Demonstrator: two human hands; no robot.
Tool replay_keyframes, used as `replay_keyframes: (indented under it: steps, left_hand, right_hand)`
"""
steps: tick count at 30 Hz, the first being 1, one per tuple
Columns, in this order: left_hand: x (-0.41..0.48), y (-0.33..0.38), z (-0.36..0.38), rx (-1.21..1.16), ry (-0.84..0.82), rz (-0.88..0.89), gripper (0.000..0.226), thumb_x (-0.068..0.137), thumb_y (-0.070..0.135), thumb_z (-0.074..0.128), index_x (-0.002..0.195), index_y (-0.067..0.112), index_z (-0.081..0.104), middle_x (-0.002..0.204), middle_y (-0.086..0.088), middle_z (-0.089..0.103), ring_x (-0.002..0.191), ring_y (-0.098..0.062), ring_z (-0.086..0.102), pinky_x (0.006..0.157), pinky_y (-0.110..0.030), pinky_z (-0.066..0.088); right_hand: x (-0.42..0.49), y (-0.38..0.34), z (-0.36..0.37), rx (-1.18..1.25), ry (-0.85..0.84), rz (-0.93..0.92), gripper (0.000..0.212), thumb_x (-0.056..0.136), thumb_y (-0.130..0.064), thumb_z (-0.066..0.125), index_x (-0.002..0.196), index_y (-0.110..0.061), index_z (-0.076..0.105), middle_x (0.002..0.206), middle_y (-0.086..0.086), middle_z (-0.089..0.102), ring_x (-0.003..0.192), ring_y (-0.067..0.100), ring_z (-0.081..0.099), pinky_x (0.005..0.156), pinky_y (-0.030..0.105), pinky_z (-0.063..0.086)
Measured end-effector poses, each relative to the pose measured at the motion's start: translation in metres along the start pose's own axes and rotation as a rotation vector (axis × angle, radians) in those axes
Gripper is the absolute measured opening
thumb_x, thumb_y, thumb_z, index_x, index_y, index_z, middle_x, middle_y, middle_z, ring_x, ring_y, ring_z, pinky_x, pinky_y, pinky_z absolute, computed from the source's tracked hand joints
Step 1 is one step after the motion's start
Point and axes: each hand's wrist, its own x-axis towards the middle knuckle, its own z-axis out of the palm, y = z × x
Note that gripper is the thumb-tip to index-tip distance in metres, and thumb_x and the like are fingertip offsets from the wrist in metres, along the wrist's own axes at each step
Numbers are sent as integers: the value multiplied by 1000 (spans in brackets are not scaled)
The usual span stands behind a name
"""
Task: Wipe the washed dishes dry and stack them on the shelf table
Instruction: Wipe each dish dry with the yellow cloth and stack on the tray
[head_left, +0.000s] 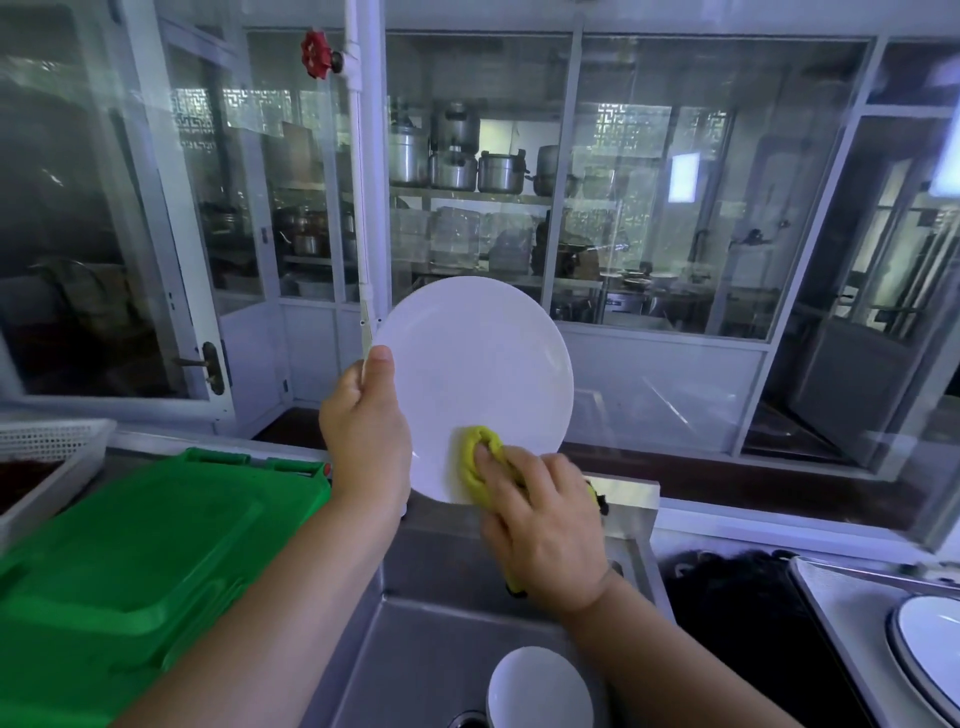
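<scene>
Gripping the white plate (475, 379) by its left rim, the left hand (366, 431) holds it upright above the steel sink (415, 654), thumb laid over the front edge, remaining fingers curled behind and out of sight; the forearm rises from lower left. The right hand (545, 525) presses a bunched yellow cloth (480, 460) flat against the plate's lower face, fingers closed over the wad, wrist bent upward; a tail of cloth hangs under the palm. Down in the sink, a white bowl (540, 691) sits near the drain, well below the plate; at far right, a blue-rimmed dish (924, 660) rests on a pale tray (831, 603); to the left lies a green plastic lid (140, 566), ridged and glossy, with a white perforated basket (52, 447) beyond it. Behind the plate stands a white pipe (358, 156) with a red valve wheel (316, 54); through the glass partition (701, 208), metal pots (457, 156) sit on shelves. Plate smooth, round, shiny.
</scene>
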Motion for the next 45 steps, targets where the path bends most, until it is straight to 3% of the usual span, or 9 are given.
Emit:
replay_keyframes:
  steps: [5,10,14,22,24,27,32,36,45]
  left_hand:
    - [5,5,-11,54,-10,84,39,98,40,48,71,12,54,70,2,60,65,-15,52,63,-31,44]
    - [2,0,-18,108,-91,178,46,99,38,48,79,-3,52,71,-9,56,66,-18,49,62,-33,41]
    - [-2,0,-18,126,-148,195,46,98,37,49,75,-3,48,67,-7,51,62,-15,45,60,-31,37]
    - [21,-6,-15,487,-167,338,36,97,40,49,70,16,47,64,3,51,65,-24,50,60,-34,36]
    - [24,-9,-14,641,-134,310,18,93,36,57,95,18,57,87,6,59,86,-24,58,69,-34,42]
    - [11,-16,-11,697,-115,341,55,81,29,72,128,11,49,121,-2,52,115,-20,50,91,-33,41]
    - [-26,-18,17,468,-339,162,47,86,47,62,117,12,57,105,7,61,100,-12,60,77,-19,44]
    - [-20,-13,25,291,-217,14,56,78,70,52,81,15,65,75,2,68,74,-18,67,67,-34,54]
    - [-17,-10,12,-13,-71,-163,48,66,30,64,82,-13,48,68,-10,45,64,-21,39,60,-36,34]
  right_hand:
    - [6,46,-5,-7,48,304,41,86,-19,52,125,-8,56,107,15,55,86,27,44,73,34,43]
    - [37,59,-24,415,12,840,36,94,-27,56,125,-10,59,107,-4,48,100,15,50,82,16,35]
    - [53,63,-32,793,-106,964,13,84,-24,73,93,-29,66,94,-2,66,89,16,64,79,27,52]
    - [51,46,-49,1064,-59,1120,15,87,-6,67,87,-21,70,76,-2,73,70,15,69,67,33,59]
    - [49,44,-45,940,-13,1108,17,87,-10,68,83,-27,70,74,-1,72,70,19,68,69,39,58]
    - [44,39,-36,630,-7,1056,12,87,-23,69,84,-35,67,76,-5,68,76,20,64,75,38,53]
    - [37,17,-21,280,112,835,18,88,-28,65,101,-18,72,87,-5,68,82,20,62,67,24,36]
    - [29,-1,-6,40,201,488,20,88,-30,60,90,-15,73,83,-3,68,65,22,59,54,26,40]
    - [5,-15,17,196,100,268,37,86,-39,64,116,-19,56,102,3,64,78,22,53,61,30,47]
